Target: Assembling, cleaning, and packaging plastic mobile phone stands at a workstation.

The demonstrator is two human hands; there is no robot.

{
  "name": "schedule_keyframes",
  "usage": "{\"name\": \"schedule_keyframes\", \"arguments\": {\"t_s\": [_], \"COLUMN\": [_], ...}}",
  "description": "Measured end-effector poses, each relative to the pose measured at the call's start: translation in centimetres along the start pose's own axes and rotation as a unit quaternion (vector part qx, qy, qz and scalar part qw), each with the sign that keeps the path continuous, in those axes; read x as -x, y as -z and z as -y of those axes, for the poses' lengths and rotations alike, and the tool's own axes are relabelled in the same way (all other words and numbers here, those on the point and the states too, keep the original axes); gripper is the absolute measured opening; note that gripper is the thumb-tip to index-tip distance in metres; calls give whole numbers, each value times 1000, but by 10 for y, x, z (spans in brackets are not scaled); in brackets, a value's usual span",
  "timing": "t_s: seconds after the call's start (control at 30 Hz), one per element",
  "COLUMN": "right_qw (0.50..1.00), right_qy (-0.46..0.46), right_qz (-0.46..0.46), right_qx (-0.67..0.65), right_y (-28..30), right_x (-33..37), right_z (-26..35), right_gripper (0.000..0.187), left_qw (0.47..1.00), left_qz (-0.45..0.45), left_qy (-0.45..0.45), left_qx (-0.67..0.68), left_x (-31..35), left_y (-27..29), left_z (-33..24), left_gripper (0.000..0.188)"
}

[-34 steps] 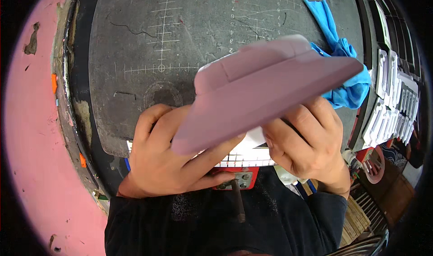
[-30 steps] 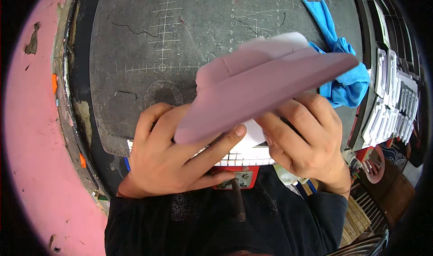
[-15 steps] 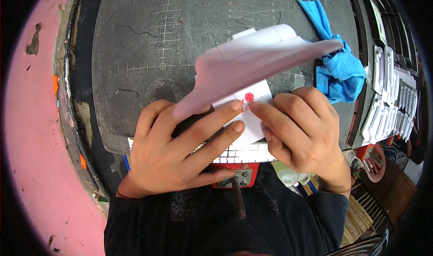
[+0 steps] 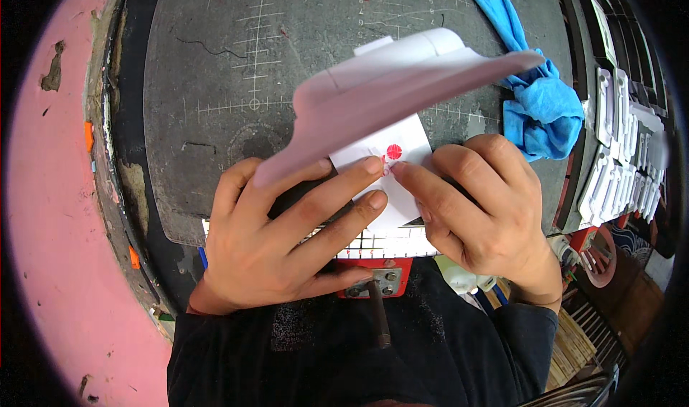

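A white card (image 4: 395,202) with a round red mark (image 4: 394,151) and smaller red marks below it lies near the table's front edge. My left hand (image 4: 280,235) has its fingers spread, with two fingertips resting on the card's left part. Over its other fingers rises a white shaped sheet (image 4: 387,95) with a wavy edge; where it joins or touches the card is hidden. My right hand (image 4: 488,199) is curled, its index fingertip on the small red marks and its thumb by the card's right side. Whether anything is pinched there is hidden.
The dark grey table (image 4: 201,62) carries white printed scales. A blue cloth (image 4: 542,109) lies bunched at its right. Beyond it are stacked white cut pieces (image 4: 621,148). A white ruled strip (image 4: 373,245) and a red metal bracket (image 4: 395,278) are at the front edge.
The raised white sheet has shifted a little to the left, and slightly more of the card shows beneath it. Both hands stay nearly in place, the right index fingertip still on the red marks.
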State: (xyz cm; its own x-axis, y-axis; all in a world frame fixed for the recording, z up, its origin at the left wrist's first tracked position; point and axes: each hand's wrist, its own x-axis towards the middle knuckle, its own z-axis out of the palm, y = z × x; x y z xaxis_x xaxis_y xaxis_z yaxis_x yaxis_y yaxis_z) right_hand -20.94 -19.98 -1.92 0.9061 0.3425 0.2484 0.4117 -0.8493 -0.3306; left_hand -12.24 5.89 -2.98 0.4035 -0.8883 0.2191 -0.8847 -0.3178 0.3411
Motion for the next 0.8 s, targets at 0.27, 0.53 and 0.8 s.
{"name": "schedule_keyframes", "arguments": {"t_s": [0.27,0.53,0.8], "right_qw": [973,888,864], "right_qy": [-136,-310,-367], "right_qz": [-30,72,93], "right_qx": [-182,-333,-333], "right_y": [11,17,25], "right_x": [-13,-37,-57], "right_z": [1,-7,-7], "right_gripper": [15,9,8], "left_qw": [1000,1000,1000], "left_qz": [2,-2,14], "left_qy": [-9,-7,-13], "left_qx": [2,0,3], "left_x": [0,2,4], "left_y": [0,-1,0], "left_z": [0,0,2], "left_gripper": [69,72,67]}}
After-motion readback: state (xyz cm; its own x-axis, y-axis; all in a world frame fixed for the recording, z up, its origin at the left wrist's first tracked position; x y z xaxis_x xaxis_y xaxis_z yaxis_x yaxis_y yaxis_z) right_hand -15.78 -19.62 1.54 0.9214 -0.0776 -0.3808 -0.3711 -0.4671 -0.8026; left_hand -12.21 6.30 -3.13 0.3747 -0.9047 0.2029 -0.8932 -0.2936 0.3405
